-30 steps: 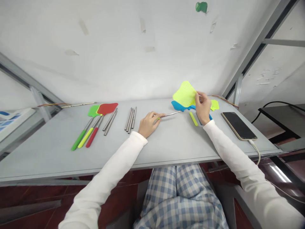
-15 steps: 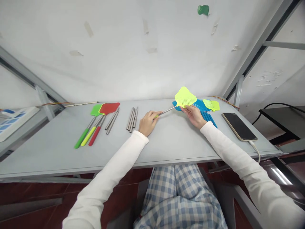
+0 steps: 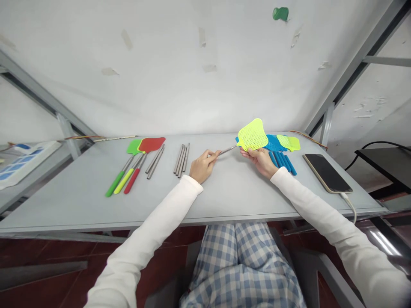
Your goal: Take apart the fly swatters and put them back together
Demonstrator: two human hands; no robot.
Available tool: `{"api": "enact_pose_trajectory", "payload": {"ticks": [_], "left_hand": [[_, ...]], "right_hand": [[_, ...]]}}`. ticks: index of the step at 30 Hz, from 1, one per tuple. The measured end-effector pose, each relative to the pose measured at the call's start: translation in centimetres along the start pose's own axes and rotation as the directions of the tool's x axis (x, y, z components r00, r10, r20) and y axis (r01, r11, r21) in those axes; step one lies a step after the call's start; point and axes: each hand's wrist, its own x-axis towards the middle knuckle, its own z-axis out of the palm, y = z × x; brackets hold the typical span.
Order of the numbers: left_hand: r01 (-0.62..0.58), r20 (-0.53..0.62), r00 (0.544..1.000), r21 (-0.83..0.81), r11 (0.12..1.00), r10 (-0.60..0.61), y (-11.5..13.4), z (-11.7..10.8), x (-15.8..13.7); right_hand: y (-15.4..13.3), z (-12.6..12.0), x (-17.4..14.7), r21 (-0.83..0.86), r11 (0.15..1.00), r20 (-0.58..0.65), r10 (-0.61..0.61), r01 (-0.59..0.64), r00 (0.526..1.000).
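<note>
Pinching a slim metal rod (image 3: 227, 149) between thumb and forefinger, the left hand (image 3: 202, 166) is holding it over the middle of the grey table (image 3: 237, 196); its remaining fingers are curling inward. The rod is pointing right, and its near end is being hidden by the hand. The right hand (image 3: 260, 162) is gripping the lower edge of a bright yellow swatter head (image 3: 253, 134), with the thumb and fingers closing on the plastic near the neck. That head is standing tilted in front of blue swatter heads (image 3: 276, 143), its neck meeting the rod's far tip; whether the tip is sitting inside the neck cannot be told.

A second yellow head (image 3: 291, 143) is overlapping the blue ones on the right. Blue handles (image 3: 287, 162) are lying just beside the right hand, and a phone (image 3: 327, 173) is resting farther right. Near the left hand, a group of loose rods (image 3: 182, 159) is lying on the tabletop; two more rods (image 3: 155, 162) are lying beside a red swatter (image 3: 152, 144), with yellow (image 3: 123, 180) and green swatters (image 3: 114, 184) alongside.
</note>
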Motion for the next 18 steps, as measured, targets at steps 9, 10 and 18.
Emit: {"api": "enact_pose_trajectory", "payload": {"ticks": [9, 10, 18], "left_hand": [[0.008, -0.042, 0.999, 0.053, 0.999, -0.005, 0.4, -0.4, -0.3], [0.004, -0.05, 0.999, 0.042, 0.999, -0.002, 0.4, -0.6, -0.3], [-0.041, -0.039, 0.998, 0.067, 0.997, 0.043, -1.7, -2.2, -0.5]], "right_hand": [[-0.6, 0.4, -0.7, -0.007, 1.0, 0.099, 0.003, -0.002, 0.995], [-0.9, 0.1, -0.6, -0.01, 1.0, 0.118, -0.005, 0.007, 0.993], [-2.1, -2.5, 0.7, -0.129, 0.987, -0.03, -0.098, 0.094, 0.995]]}}
